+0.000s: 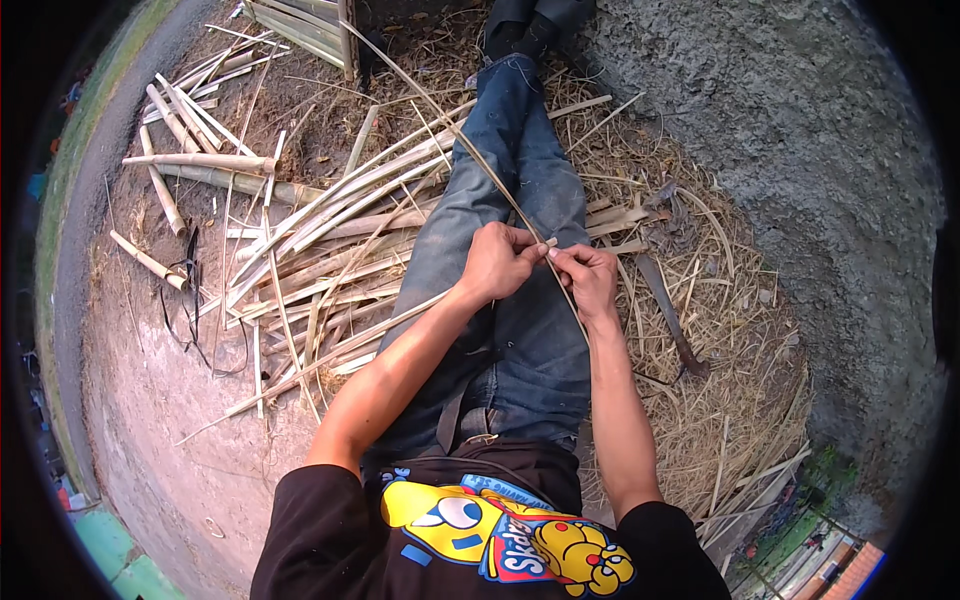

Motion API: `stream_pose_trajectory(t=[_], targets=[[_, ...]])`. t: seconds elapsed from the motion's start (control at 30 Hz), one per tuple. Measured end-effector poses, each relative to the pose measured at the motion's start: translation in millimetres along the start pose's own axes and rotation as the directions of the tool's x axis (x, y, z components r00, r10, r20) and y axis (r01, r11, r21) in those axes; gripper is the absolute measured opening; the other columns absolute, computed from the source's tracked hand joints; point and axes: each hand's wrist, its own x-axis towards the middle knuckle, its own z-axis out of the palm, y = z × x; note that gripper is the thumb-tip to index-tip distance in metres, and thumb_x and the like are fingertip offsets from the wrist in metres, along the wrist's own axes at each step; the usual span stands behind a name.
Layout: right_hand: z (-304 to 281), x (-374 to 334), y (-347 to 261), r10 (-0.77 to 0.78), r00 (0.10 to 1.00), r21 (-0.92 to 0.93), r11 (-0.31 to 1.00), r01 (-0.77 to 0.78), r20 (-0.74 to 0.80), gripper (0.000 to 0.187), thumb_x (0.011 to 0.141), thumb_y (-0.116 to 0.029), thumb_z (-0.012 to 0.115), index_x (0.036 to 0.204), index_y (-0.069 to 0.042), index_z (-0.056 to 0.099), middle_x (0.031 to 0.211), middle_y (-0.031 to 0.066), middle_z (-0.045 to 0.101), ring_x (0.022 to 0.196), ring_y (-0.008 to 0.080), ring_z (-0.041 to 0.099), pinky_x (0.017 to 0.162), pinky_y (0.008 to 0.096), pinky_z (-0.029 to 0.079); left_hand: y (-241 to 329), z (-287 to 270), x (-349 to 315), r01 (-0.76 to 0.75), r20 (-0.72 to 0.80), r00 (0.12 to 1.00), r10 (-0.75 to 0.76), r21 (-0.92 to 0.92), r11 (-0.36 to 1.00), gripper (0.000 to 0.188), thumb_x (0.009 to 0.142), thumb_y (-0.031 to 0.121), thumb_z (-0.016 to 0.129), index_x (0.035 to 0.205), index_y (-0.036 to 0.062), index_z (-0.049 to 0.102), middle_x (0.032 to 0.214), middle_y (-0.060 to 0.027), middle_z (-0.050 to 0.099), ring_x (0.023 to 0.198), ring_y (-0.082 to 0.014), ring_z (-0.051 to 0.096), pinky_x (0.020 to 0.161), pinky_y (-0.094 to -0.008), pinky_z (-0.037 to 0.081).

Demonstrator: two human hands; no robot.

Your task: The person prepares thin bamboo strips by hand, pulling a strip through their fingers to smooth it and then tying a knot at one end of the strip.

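Note:
Over my outstretched legs, both hands meet near the knees. A long thin bamboo strip (pixel 455 130) slants from the upper left, past my fingertips and down along my right forearm. My left hand (pixel 497 262) is closed, pinching the strip between thumb and fingers. Close beside it, my right hand (pixel 590 282) is closed too, its thumb and forefinger pressed on the same strip. A small pale end shows between the two thumbs; whether it is a separate piece I cannot tell.
Split bamboo strips (pixel 320 240) lie piled left of my legs, with cut bamboo lengths (pixel 200 160) farther off. A long-bladed knife (pixel 668 310) rests on straw-like shavings (pixel 740 340) to the right. A rough grey wall (pixel 800 150) rises beyond. Black cord (pixel 190 290) lies at left.

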Motion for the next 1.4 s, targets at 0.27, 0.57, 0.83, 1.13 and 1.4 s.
stream_pose_trajectory(t=[0.27, 0.57, 0.83, 1.13, 1.4], targets=[[2.6, 0.6, -1.6, 0.015, 1.0, 0.021, 1.0, -0.015, 0.003, 0.016, 0.084, -0.011, 0.073, 0.072, -0.001, 0.074, 0.059, -0.0021, 0.061, 0.051, 0.0029, 0.048, 0.048, 0.0209, 0.033, 2.2, -2.8, 0.1, 0.023, 0.015, 1.0, -0.023, 0.037, 0.999, 0.017, 0.088, 0.018, 0.071, 0.081, 0.0037, 0.077, 0.053, -0.0052, 0.056, 0.051, -0.009, 0.045, 0.051, -0.0319, 0.039], [1.3, -1.6, -2.8, 0.006, 1.0, 0.026, 1.0, -0.007, 0.013, 0.016, 0.085, -0.009, 0.072, 0.071, -0.001, 0.073, 0.059, -0.0022, 0.06, 0.051, 0.0026, 0.048, 0.048, 0.0208, 0.032, 3.0, -0.7, 0.3, 0.029, 0.013, 0.999, -0.03, 0.047, 0.998, 0.016, 0.088, 0.018, 0.071, 0.082, 0.0037, 0.077, 0.053, -0.0054, 0.055, 0.051, -0.0092, 0.046, 0.051, -0.0322, 0.039], [2.4, -2.0, -2.2, 0.012, 1.0, 0.041, 0.999, -0.012, 0.009, 0.016, 0.085, -0.009, 0.072, 0.071, 0.0, 0.073, 0.059, -0.0016, 0.061, 0.051, 0.0028, 0.048, 0.049, 0.0208, 0.033, 5.9, -2.4, 0.4, 0.064, 0.035, 0.997, -0.066, 0.063, 0.996, 0.018, 0.087, 0.018, 0.07, 0.081, 0.0026, 0.076, 0.063, -0.0135, 0.066, 0.056, -0.017, 0.062, 0.058, -0.0352, 0.048], [4.2, -2.1, -2.4, 0.04, 0.999, 0.047, 0.998, -0.04, -0.019, 0.017, 0.085, -0.01, 0.072, 0.072, 0.0, 0.074, 0.059, -0.0002, 0.062, 0.051, 0.0039, 0.048, 0.048, 0.0209, 0.034, -1.5, 3.4, 0.4, 0.023, -0.014, 1.0, -0.023, -0.002, 1.0, 0.016, 0.088, 0.015, 0.07, 0.081, 0.0021, 0.076, 0.053, -0.0059, 0.056, 0.052, -0.0081, 0.044, 0.05, -0.0318, 0.038], [4.6, -3.7, -6.6, 0.082, 0.997, 0.04, 0.996, -0.081, -0.015, 0.018, 0.084, -0.012, 0.072, 0.071, 0.001, 0.074, 0.059, 0.0005, 0.062, 0.051, 0.0043, 0.049, 0.048, 0.0207, 0.034, 0.2, 2.2, -0.4, 0.028, 0.001, 1.0, -0.028, 0.022, 0.999, 0.015, 0.087, 0.015, 0.07, 0.08, 0.003, 0.076, 0.054, -0.0074, 0.057, 0.052, -0.0096, 0.046, 0.052, -0.0328, 0.04]])
